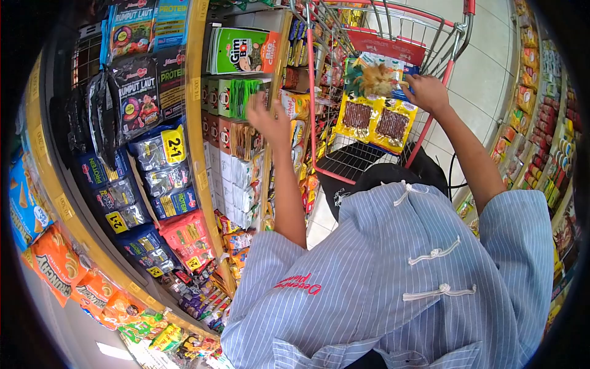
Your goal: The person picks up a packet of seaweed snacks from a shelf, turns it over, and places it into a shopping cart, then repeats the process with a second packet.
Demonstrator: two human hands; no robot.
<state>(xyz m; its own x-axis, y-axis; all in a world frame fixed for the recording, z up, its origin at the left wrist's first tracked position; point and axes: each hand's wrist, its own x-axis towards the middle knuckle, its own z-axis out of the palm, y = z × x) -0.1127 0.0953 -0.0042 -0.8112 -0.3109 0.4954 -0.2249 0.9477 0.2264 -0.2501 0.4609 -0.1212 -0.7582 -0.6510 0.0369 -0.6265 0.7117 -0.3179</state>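
My left hand (268, 119) is raised in front of the shelf, beside green packets (244, 97) and brown packets (244, 142). Its fingers are apart and slightly blurred, with nothing visible in them. Over the shopping cart (314, 123), my right hand (426, 93) has its fingers closed at the end of a feathery brown and green thing (376, 80), perhaps a duster. Below it, two yellow packs with dark contents (375, 123) lie in the cart, near a blue pack that is partly hidden.
A snack shelf (195, 80) with black, blue and red packs stands close on my left. Orange snack bags (55, 261) hang at the lower left. Another stocked shelf (527, 123) curves along the right, beyond the tiled floor (482, 80).
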